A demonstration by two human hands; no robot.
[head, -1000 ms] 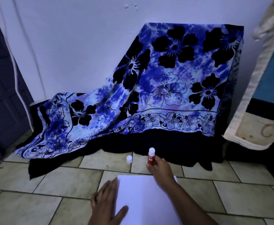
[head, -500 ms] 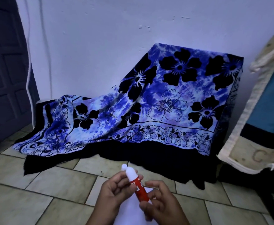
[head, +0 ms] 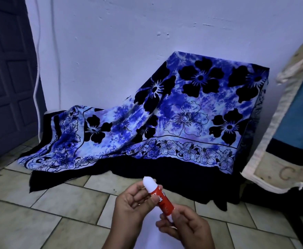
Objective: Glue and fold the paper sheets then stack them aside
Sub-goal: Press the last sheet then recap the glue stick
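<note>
A red glue stick with a white cap is held up between both hands, tilted with its capped end toward the upper left. My left hand pinches the white cap end with fingers and thumb. My right hand grips the bottom of the red tube. A white paper sheet lies on the floor tiles under my hands; only a strip shows between my wrists.
A blue floral cloth drapes over a box against the white wall, spilling onto the tiled floor. A dark door stands at the left. A cream-edged padded item leans at the right.
My right hand lifted the glue stick off the floor and my left hand left the paper to take its cap end. The camera tilted up, so less paper shows.
</note>
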